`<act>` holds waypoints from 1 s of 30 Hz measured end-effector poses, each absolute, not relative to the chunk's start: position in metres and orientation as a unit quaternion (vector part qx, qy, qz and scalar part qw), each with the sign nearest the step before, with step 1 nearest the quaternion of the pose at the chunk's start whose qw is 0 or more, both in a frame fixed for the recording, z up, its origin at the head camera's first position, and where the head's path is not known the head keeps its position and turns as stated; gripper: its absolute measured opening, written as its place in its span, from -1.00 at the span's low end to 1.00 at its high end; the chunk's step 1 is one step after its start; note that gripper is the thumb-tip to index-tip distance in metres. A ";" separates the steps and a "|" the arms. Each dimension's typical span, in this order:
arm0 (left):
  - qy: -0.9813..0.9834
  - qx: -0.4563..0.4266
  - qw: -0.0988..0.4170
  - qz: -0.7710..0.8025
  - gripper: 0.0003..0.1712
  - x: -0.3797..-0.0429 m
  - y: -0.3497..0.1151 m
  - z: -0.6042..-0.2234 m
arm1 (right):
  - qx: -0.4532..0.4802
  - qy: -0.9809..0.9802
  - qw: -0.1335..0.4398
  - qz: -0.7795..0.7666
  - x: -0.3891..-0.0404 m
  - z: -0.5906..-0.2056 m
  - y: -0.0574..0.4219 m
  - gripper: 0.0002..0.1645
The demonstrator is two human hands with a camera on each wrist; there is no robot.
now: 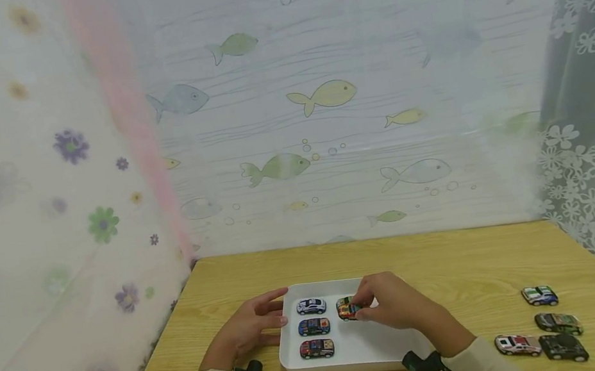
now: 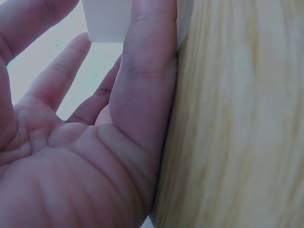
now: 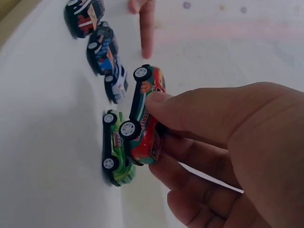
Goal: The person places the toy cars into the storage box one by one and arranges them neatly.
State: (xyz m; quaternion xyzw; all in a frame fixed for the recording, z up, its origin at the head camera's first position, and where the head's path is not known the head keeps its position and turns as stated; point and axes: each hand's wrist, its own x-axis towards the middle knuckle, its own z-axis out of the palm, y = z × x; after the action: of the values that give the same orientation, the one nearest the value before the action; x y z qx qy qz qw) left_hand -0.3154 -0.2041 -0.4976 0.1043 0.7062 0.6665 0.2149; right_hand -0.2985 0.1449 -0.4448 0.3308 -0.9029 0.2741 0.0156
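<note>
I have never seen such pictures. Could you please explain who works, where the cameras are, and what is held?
No robot is here: a person works with two bare hands. The wide picture is from a camera on the head; the two close ones, from cameras worn on the wrists. On the yellowish wood-grain table stands a shallow white rectangular tray. In it stand small toy cars: a white car, a blue car, a red car and a green car. Four more toy cars lie outside, to the right. The left hand touches the tray's left side; the right hand pinches a red-and-green toy car.
</note>
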 end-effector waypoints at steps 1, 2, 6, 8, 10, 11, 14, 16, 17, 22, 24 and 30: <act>0.705 0.102 0.216 0.667 -0.12 -0.316 -0.204 -0.498 | 0.329 -0.904 0.015 0.273 -0.299 -0.446 0.144 -0.77; 0.705 0.101 0.215 0.668 -0.12 -0.316 -0.205 -0.498 | 0.327 -0.905 0.011 0.273 -0.299 -0.447 0.144 -0.77; 0.705 0.097 0.214 0.669 -0.12 -0.316 -0.205 -0.499 | 0.305 -0.912 -0.007 0.276 -0.296 -0.446 0.141 -0.79; 0.705 0.098 0.213 0.669 -0.12 -0.317 -0.206 -0.500 | 0.294 -0.915 -0.014 0.276 -0.294 -0.446 0.139 -0.82; 0.704 0.101 0.214 0.670 -0.12 -0.317 -0.206 -0.500 | 0.286 -0.917 -0.016 0.276 -0.293 -0.447 0.138 -0.84; 0.703 0.102 0.214 0.671 -0.12 -0.317 -0.206 -0.500 | 0.283 -0.918 -0.017 0.277 -0.292 -0.447 0.138 -0.85; 0.699 0.105 0.215 0.674 -0.11 -0.317 -0.207 -0.501 | 0.276 -0.920 -0.014 0.277 -0.291 -0.449 0.136 -0.87; 0.696 0.103 0.216 0.677 -0.11 -0.317 -0.207 -0.501 | 0.270 -0.921 -0.014 0.282 -0.290 -0.450 0.134 -0.88; 0.696 0.103 0.217 0.677 -0.11 -0.317 -0.207 -0.501 | 0.268 -0.921 -0.014 0.284 -0.290 -0.450 0.133 -0.88; 0.697 0.101 0.216 0.676 -0.11 -0.316 -0.206 -0.500 | 0.259 -0.920 -0.020 0.294 -0.289 -0.452 0.130 -0.88; 0.698 0.099 0.215 0.675 -0.11 -0.316 -0.205 -0.500 | 0.256 -0.921 -0.023 0.294 -0.289 -0.452 0.129 -0.87; 0.699 0.097 0.214 0.675 -0.12 -0.316 -0.206 -0.500 | 0.251 -0.924 -0.026 0.288 -0.289 -0.454 0.128 -0.86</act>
State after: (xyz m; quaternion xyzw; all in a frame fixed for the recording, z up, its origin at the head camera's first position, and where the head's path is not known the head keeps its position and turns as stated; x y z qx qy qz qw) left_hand -0.3163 -0.2055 -0.5002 0.0968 0.6988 0.6755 0.2145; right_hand -0.2892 0.1284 -0.4541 0.2511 -0.9237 0.2884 -0.0255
